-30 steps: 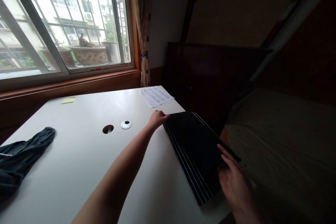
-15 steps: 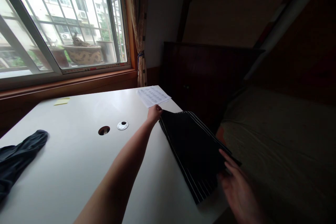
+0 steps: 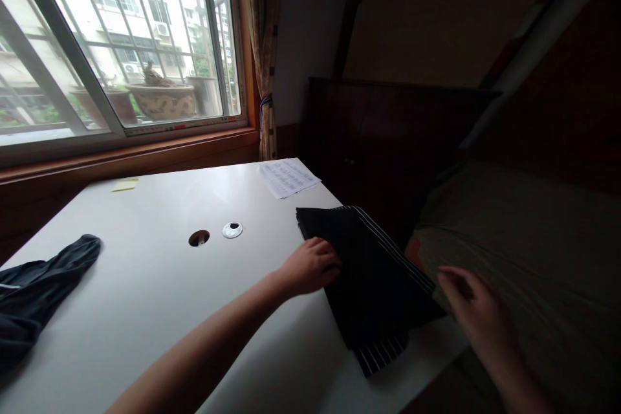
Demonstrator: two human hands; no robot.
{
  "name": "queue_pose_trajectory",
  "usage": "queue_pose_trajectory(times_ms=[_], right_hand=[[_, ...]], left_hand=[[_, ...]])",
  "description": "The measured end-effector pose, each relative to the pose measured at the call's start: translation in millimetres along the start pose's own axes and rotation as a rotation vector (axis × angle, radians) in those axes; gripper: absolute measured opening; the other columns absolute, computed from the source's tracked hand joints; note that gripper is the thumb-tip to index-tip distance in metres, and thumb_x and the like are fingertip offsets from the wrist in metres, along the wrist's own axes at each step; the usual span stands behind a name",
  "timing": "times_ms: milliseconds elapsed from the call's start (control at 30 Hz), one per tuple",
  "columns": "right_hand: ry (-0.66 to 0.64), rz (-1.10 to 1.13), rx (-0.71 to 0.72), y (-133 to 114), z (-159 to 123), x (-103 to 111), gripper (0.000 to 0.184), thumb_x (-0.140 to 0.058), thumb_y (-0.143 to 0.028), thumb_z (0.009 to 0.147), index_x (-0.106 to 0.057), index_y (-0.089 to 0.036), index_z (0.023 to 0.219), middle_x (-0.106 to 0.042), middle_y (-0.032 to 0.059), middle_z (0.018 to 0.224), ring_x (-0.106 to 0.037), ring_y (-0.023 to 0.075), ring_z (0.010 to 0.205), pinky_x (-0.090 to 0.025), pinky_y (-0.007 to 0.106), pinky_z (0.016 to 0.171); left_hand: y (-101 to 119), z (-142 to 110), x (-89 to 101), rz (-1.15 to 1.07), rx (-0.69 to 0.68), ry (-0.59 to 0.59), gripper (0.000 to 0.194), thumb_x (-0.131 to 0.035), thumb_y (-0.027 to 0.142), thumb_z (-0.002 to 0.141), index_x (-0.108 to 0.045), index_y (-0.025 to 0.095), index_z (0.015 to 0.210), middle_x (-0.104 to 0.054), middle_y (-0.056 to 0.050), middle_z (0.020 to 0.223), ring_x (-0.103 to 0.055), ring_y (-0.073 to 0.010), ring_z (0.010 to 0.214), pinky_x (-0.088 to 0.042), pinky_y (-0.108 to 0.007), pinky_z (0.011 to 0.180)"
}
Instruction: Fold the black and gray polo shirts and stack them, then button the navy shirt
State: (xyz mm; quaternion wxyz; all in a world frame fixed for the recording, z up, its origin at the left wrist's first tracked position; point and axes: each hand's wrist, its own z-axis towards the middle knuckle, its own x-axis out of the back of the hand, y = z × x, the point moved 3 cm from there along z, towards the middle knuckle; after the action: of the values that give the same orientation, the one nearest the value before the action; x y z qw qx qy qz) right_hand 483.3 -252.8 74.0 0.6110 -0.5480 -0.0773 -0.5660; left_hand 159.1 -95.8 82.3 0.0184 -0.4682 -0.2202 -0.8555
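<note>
A folded black garment with thin white stripes (image 3: 369,272) lies at the right edge of a white table (image 3: 160,284). My left hand (image 3: 310,265) rests on the garment's left edge, fingers curled loosely against the cloth. Just off the garment's right corner, over the bed, my right hand (image 3: 478,317) hovers with its fingers bent and apart, and holds nothing.
A dark crumpled cloth (image 3: 33,291) lies at the table's left end. A printed sheet (image 3: 288,178), a yellow note (image 3: 125,185), a cable hole (image 3: 199,238) and its cap (image 3: 232,229) are farther back. A window (image 3: 111,45) is behind, a bed (image 3: 524,252) to the right.
My left hand slid back from the garment's far corner to its left edge. My right hand came off the garment's near right corner and moved right, over the bed.
</note>
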Motion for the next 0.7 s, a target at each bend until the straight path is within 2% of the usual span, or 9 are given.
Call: queue_pose_trajectory(times_ms=[67,167,233,333,433,533,633,700], right_hand=[[-0.167,0.044,0.07,-7.2,38.2,-24.7,0.036,-0.055,-0.052,0.088,-0.069,-0.024,0.105,-0.067,0.0104,0.11,-0.065,0.0294,0.101,-0.05,0.042,0.09],[-0.382,0.103,-0.004,-23.8,87.9,-71.9,0.034,-0.061,-0.045,0.087,-0.07,-0.021,0.11,-0.071,0.0112,0.111,-0.066,0.028,0.102,-0.05,0.038,0.092],[-0.505,0.117,-0.124,-34.8,112.5,-101.4,0.036,-0.068,-0.041,0.084,-0.071,-0.019,0.113,-0.072,0.0123,0.113,-0.066,0.0281,0.103,-0.051,0.036,0.091],[-0.581,0.157,-0.159,-51.8,138.5,-133.4,0.038,-0.065,-0.044,0.087,-0.071,-0.017,0.114,-0.075,0.0106,0.108,-0.069,0.0247,0.094,-0.055,0.031,0.079],[-0.632,0.185,-0.186,-63.0,153.5,-154.7,0.032,-0.072,-0.043,0.083,-0.074,-0.017,0.101,-0.076,0.0092,0.098,-0.07,0.0239,0.089,-0.055,0.029,0.076],[-0.675,0.21,-0.232,-69.6,162.5,-168.0,0.026,-0.077,-0.039,0.079,-0.074,-0.016,0.091,-0.076,0.0089,0.088,-0.071,0.0235,0.083,-0.056,0.029,0.074],[-0.72,0.233,-0.287,-73.5,168.3,-173.5,0.024,-0.077,-0.036,0.081,-0.071,-0.015,0.091,-0.074,0.0082,0.082,-0.07,0.0217,0.075,-0.057,0.03,0.069],[-0.744,0.252,-0.321,-75.1,170.5,-172.9,0.024,-0.075,-0.036,0.083,-0.068,-0.016,0.094,-0.074,0.0072,0.081,-0.069,0.0197,0.073,-0.057,0.029,0.066]], left_hand=[[28.2,-15.4,-7.9,-0.016,-0.117,-0.085,0.042,-0.06,0.054,0.092,-0.066,0.025,0.122,-0.066,-0.006,0.122,-0.056,-0.0248,0.116,-0.04,-0.043,0.111],[57.6,-35.5,-18.2,0.008,-0.181,-0.171,0.061,-0.06,0.065,0.087,-0.06,0.023,0.133,-0.062,-0.008,0.132,-0.054,-0.0272,0.122,-0.029,-0.049,0.119],[68.7,-44.5,-23.7,0.045,-0.188,-0.197,0.061,-0.059,0.06,0.09,-0.056,0.021,0.137,-0.062,-0.008,0.134,-0.054,-0.0268,0.123,-0.028,-0.048,0.12],[75.6,-52.0,-29.7,0.116,-0.152,-0.166,0.05,-0.058,0.044,0.094,-0.054,0.019,0.138,-0.063,-0.008,0.132,-0.055,-0.0249,0.12,-0.032,-0.044,0.117],[76.0,-55.2,-33.8,0.193,-0.121,-0.113,0.03,-0.053,0.027,0.098,-0.061,0.02,0.125,-0.067,-0.007,0.119,-0.059,-0.0214,0.108,-0.041,-0.038,0.106],[74.2,-55.4,-35.8,0.268,-0.133,-0.095,0.016,-0.049,0.022,0.099,-0.065,0.019,0.103,-0.068,-0.006,0.1,-0.059,-0.0199,0.094,-0.045,-0.035,0.09],[71.7,-53.2,-36.2,0.304,-0.154,-0.091,0.019,-0.049,0.023,0.1,-0.062,0.019,0.087,-0.065,-0.003,0.091,-0.057,-0.0194,0.088,-0.043,-0.035,0.078],[69.9,-51.7,-36.4,0.297,-0.148,-0.095,0.021,-0.048,0.025,0.1,-0.061,0.02,0.085,-0.064,-0.003,0.092,-0.056,-0.0191,0.087,-0.042,-0.035,0.074]])
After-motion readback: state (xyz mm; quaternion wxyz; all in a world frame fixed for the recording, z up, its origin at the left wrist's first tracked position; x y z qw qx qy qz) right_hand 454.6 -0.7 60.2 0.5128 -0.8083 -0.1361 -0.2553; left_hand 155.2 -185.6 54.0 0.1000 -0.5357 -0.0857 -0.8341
